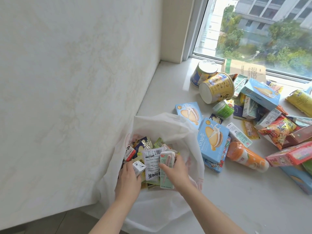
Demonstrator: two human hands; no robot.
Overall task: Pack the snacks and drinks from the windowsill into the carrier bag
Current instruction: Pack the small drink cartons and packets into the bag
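Two drink cartons held inside the white bag [160,125] on the windowsill [236,200].
The right hand [177,171] curls its fingers round a pale green carton [166,166], its long axis running away from the person, top end toward the window [270,31]. The left hand [129,179] grips a small white carton [138,167] with curled fingers, just left of it. Right of the bag lie blue biscuit boxes [213,141] and an orange bottle [246,156].

Crowded white windowsill [236,191]
On it: the carrier bag [157,211], 2 noodle tubs [216,88], blue biscuit boxes [213,141], an orange bottle [247,157], a red snack packet [276,130].
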